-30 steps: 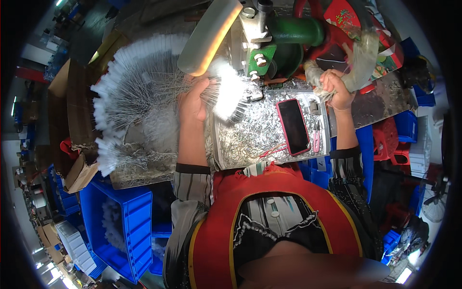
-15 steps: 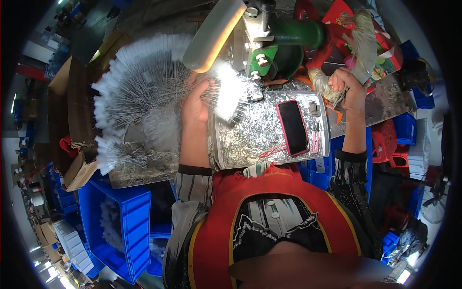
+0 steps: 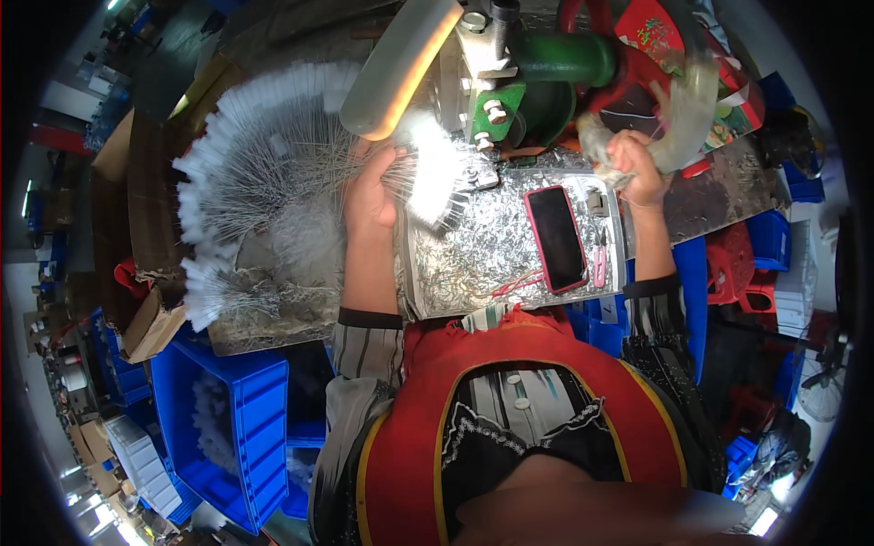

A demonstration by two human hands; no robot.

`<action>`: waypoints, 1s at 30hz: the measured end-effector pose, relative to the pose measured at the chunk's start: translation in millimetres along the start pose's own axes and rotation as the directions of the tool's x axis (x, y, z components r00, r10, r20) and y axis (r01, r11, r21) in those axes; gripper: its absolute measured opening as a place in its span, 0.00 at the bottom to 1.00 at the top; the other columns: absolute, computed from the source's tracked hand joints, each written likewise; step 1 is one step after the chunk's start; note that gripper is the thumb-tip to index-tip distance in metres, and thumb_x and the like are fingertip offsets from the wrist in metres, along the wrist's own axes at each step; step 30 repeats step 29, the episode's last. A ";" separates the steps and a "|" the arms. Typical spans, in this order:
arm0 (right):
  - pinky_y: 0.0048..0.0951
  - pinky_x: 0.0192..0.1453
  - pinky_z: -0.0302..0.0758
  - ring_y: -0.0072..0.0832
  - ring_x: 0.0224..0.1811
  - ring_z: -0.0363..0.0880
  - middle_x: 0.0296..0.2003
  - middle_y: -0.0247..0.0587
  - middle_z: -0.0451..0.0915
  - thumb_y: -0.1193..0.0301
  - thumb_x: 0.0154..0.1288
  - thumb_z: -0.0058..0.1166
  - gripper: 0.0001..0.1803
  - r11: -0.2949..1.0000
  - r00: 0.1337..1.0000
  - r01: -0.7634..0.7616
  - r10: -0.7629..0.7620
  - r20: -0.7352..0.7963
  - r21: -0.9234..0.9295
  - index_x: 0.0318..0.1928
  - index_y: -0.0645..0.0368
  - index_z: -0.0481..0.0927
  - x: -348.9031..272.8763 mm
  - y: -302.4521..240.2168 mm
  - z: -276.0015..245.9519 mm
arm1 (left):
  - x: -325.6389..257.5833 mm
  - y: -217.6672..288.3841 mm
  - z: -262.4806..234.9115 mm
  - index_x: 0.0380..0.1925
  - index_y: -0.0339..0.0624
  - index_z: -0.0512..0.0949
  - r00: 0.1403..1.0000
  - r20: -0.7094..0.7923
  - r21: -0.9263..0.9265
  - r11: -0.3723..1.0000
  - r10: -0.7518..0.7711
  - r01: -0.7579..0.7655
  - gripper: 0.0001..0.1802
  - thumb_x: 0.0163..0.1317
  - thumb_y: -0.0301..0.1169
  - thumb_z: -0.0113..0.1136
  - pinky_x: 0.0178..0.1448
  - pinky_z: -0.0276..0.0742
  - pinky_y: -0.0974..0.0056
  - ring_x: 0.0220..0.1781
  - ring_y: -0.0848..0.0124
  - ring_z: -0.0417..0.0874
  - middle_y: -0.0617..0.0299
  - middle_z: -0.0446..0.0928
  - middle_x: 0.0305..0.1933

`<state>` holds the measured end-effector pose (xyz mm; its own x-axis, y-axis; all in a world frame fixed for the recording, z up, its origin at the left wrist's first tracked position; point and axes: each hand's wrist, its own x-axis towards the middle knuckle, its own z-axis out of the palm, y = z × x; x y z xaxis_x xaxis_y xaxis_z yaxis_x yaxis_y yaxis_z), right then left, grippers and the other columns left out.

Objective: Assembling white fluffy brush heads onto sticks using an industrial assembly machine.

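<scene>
My left hand (image 3: 369, 196) is closed around a bunch of thin wire-stemmed brushes (image 3: 428, 177) with white bristle tips, under the lit lamp beside the press. Its fingertips are partly hidden by the wires and the lamp. My right hand (image 3: 639, 170) grips the wrapped end of a curved press handle (image 3: 694, 114). The hand press (image 3: 560, 59) has a green body with bolts at its front. A large fanned heap of similar white-tipped brushes (image 3: 264, 155) lies left of my left hand.
A shallow tray (image 3: 455, 264) full of shiny metal scraps holds a red-cased phone (image 3: 556, 238) and small pink-handled snips (image 3: 600, 262). A glowing lamp (image 3: 401, 68) hangs over the work. Blue bins (image 3: 259, 437) stand below left, a cardboard box (image 3: 150, 191) beside the heap, red stools (image 3: 728, 264) at right.
My right hand has moved left, toward the press, bringing the wrapped handle end with it. The left hand stays almost in place, still holding the brushes.
</scene>
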<state>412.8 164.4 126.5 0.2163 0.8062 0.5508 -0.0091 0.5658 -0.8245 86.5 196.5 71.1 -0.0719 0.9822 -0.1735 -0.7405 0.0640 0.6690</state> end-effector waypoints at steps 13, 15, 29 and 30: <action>0.27 0.25 0.67 0.26 0.13 0.65 0.09 0.35 0.64 0.78 0.49 0.49 0.11 0.935 0.932 -0.354 0.355 -0.078 0.030 0.12 0.62 0.69 17.7 -42.9 2.1 | -14.3 10.0 1.6 0.49 0.32 0.63 0.988 0.042 0.043 0.988 -0.148 0.146 0.22 0.52 0.17 0.52 0.42 0.78 0.61 0.36 0.63 0.79 0.47 0.75 0.37; 0.27 0.25 0.67 0.26 0.13 0.65 0.09 0.35 0.64 0.78 0.49 0.49 0.11 0.934 0.931 -0.356 0.358 -0.074 0.037 0.12 0.61 0.69 17.2 -42.0 1.1 | -13.0 5.5 -0.2 0.49 0.32 0.63 0.993 0.019 0.004 0.993 -0.114 0.114 0.22 0.52 0.16 0.51 0.43 0.78 0.59 0.37 0.62 0.78 0.46 0.75 0.38; 0.28 0.28 0.67 0.27 0.15 0.66 0.09 0.38 0.65 0.75 0.49 0.51 0.12 0.902 0.903 -0.427 0.429 -0.012 0.054 0.12 0.62 0.69 20.7 -45.3 -3.5 | 1.0 -2.9 -8.7 0.49 0.33 0.63 0.995 -0.010 0.005 0.995 -0.104 0.104 0.21 0.53 0.17 0.51 0.43 0.78 0.59 0.37 0.61 0.78 0.47 0.75 0.39; 0.28 0.28 0.67 0.27 0.15 0.66 0.09 0.38 0.65 0.75 0.49 0.51 0.12 0.902 0.903 -0.427 0.429 -0.012 0.054 0.12 0.62 0.69 20.7 -45.3 -3.5 | 1.0 -2.9 -8.7 0.49 0.33 0.63 0.995 -0.010 0.005 0.995 -0.104 0.104 0.21 0.53 0.17 0.51 0.43 0.78 0.59 0.37 0.61 0.78 0.47 0.75 0.39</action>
